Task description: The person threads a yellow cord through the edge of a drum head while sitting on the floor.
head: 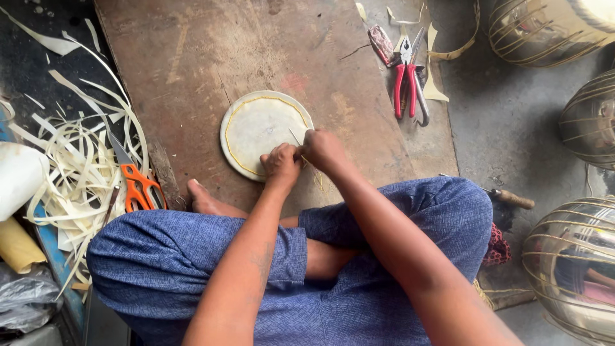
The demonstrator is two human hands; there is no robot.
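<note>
Crossed legs in blue trousers (pixel 192 263) frame both hands pinching a thin pale strip (pixel 296 137): left hand (pixel 280 164) and right hand (pixel 323 148) closed on it, over a round white disc (pixel 256 128) on a wooden board (pixel 192 51).

Centre of frame: round disc (pixel 259 131) lies on the wooden board (pixel 192 57), both hands at its lower right edge.
Hands: left hand (pixel 280 164) and right hand (pixel 323 150) touch, side by side.
Left of frame: scissors (pixel 131 176) lie on the heap of strips (pixel 80 166), beside the board.
Upper right: pliers (pixel 407 80) at the board's right edge.
Right edge: wire-wrapped globes (pixel 573 269), one above another.
Bottom: crossed legs (pixel 192 256) below the disc, bare foot (pixel 205 200) on the board.
</note>
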